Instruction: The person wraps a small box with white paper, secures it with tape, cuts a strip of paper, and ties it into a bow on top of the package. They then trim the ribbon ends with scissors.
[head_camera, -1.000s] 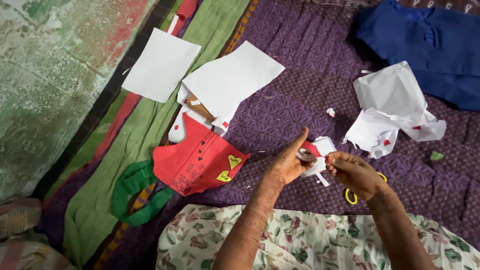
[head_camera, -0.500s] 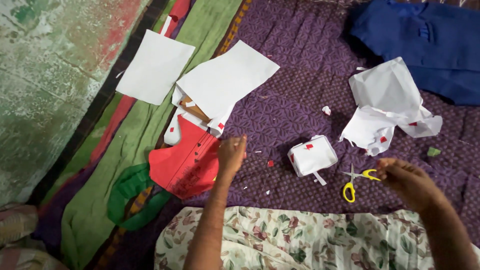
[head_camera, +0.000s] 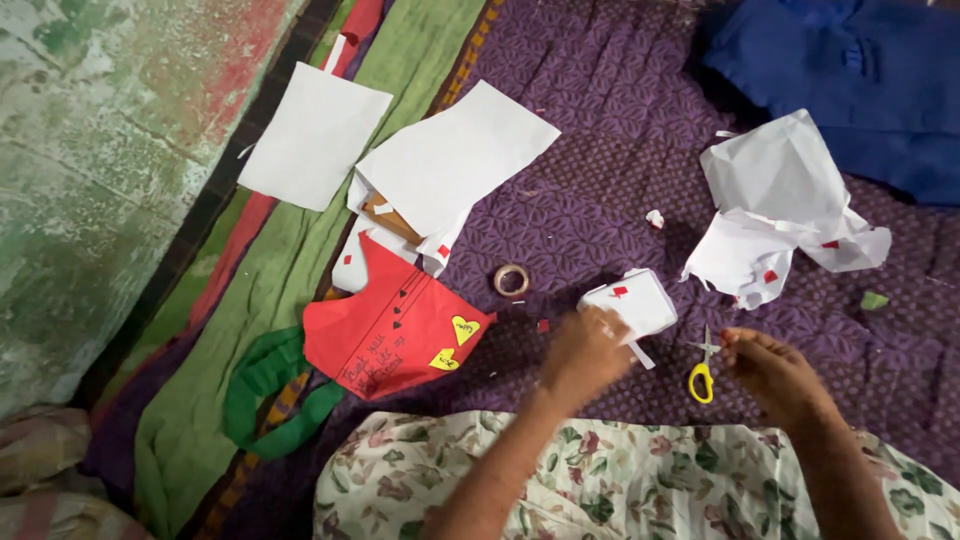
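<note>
Home floor: purple quilt (head_camera: 600, 150), striped mat (head_camera: 200, 330), worn painted wall (head_camera: 90, 150)

Small white paper-wrapped box (head_camera: 632, 303) with red bits, purple quilt (head_camera: 590, 200)

One tape roll (head_camera: 511, 280), one scissors (head_camera: 702, 373), one red card (head_camera: 392, 326)

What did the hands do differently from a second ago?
The left hand let go of the tape roll, which now lies on the purple cloth, and moved back to the white paper box. The right hand pulled away toward the scissors. The red card and white sheets stayed put.
</note>
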